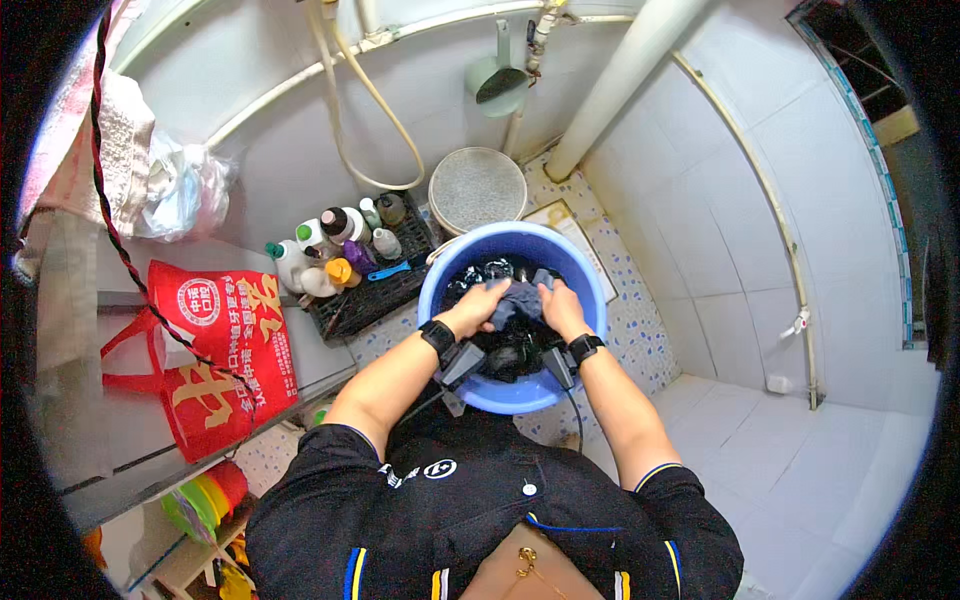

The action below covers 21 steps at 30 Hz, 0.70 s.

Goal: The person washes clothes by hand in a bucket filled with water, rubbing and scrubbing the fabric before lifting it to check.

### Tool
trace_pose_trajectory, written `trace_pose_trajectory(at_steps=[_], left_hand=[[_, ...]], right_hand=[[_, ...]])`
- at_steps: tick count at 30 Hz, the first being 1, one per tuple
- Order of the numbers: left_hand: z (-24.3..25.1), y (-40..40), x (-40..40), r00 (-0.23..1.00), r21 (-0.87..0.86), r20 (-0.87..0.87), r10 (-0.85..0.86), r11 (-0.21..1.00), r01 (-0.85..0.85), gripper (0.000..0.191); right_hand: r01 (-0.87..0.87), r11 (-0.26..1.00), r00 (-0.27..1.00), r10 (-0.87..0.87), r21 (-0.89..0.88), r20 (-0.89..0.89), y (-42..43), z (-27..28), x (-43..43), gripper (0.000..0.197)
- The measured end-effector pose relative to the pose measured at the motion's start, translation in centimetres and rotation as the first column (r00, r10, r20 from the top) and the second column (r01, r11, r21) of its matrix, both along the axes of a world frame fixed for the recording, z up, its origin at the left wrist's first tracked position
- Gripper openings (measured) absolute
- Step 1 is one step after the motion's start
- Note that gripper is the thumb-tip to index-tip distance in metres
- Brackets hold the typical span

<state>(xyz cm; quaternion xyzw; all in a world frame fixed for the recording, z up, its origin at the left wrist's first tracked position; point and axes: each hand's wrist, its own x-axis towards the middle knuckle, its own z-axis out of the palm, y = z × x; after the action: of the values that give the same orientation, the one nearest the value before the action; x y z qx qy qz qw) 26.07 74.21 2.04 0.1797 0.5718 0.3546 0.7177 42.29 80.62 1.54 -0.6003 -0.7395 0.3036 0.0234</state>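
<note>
A blue plastic bucket (pixel 512 406) stands on the floor straight before me, with dark wet cloth (pixel 507 363) and dark water inside. Bunched between my two hands is a dark grey-blue cloth (pixel 517 301), held above the rest. My left hand (pixel 477 307) grips its left side, thumb on top. On the other side my right hand (pixel 562 307) has hold of the cloth too, and a piece of it pokes up past the thumb. Each wrist carries a black strap with a small grey device near the bucket's rim.
Left of the bucket, a black plastic crate (pixel 360 300) holds several bottles and a blue-handled brush (pixel 389 271). A lidded round pail (pixel 478 190) stands behind. A green dipper (pixel 496 81) and looped hose (pixel 379 176) hang on the wall. A red bag (pixel 217 352) hangs left.
</note>
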Motion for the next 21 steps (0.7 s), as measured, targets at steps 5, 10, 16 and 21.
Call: trace_pose_trajectory(at_steps=[5, 10, 16, 21], left_hand=[[-3.3, 0.4, -1.7, 0.884, 0.047, -0.457, 0.096, 0.995, -0.084, 0.068], [-6.4, 0.2, 0.5, 0.466, -0.147, -0.797, -0.385, 0.871, 0.468, 0.066], [-12.6, 1.0, -1.0, 0.582, -0.200, -0.618, -0.529, 0.822, 0.534, 0.066], [-6.6, 3.8, -0.5, 0.796, -0.066, -0.593, -0.123, 0.992, 0.104, 0.043]], right_hand=[[0.041, 0.990, 0.997, -0.050, -0.133, -0.064, 0.6, -2.0, -1.4, 0.055], [0.045, 0.918, 0.999, -0.035, -0.394, 0.032, -0.7, -5.9, -2.9, 0.076], [0.031, 0.894, 0.999, -0.016, -0.448, 0.038, -0.1, -11.7, -2.9, 0.067], [0.205, 0.866, 0.886, -0.362, -0.456, -0.289, 2.0, -17.1, 1.4, 0.039]])
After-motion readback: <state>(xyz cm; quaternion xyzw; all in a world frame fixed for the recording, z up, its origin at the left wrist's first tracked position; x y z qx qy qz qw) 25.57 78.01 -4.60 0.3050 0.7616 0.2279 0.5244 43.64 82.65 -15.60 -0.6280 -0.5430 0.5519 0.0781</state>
